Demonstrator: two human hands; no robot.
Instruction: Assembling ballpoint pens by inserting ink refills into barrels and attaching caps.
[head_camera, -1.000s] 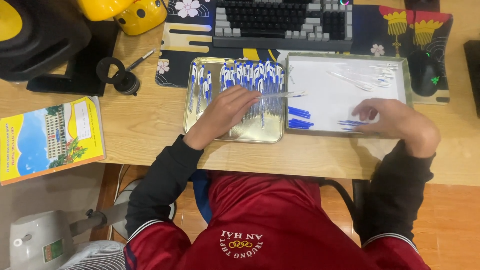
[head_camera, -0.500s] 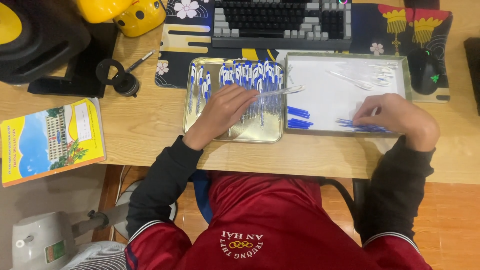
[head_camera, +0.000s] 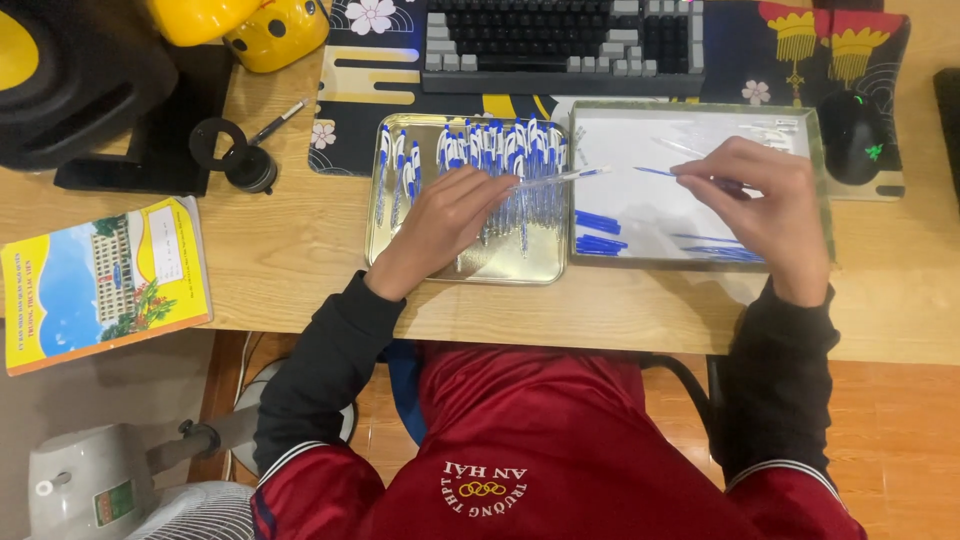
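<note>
At the centre of the frame, we rest our left hand (head_camera: 445, 225) on the gold tray (head_camera: 385, 235), fingers curled around a clear pen barrel (head_camera: 555, 179) whose tip points right, out over the tray's edge. The hand is closed loosely on it, knuckles lying over the row of blue-and-white pens (head_camera: 480, 150) that fills the tray's upper part.

To the right of centre, our right hand (head_camera: 765, 205) hovers over the white tray (head_camera: 640, 215), thumb and forefinger pinched on a thin blue refill (head_camera: 660, 172) that sticks out to the left, toward the barrel's tip. The two tips are near each other but apart, above the seam where the trays meet. More blue refills (head_camera: 598, 222) lie on the white tray's lower part, some just beside the hand; a few clear parts (head_camera: 775, 128) lie in its upper right corner.

Along the top of the frame sit a keyboard (head_camera: 560, 40) and, at upper right, a black mouse (head_camera: 852, 135). At the left edge a yellow booklet (head_camera: 105, 280) lies on the wooden desk (head_camera: 290, 260). A yellow toy (head_camera: 275, 35) sits in the upper left, with a black stand (head_camera: 140, 150) below it.
</note>
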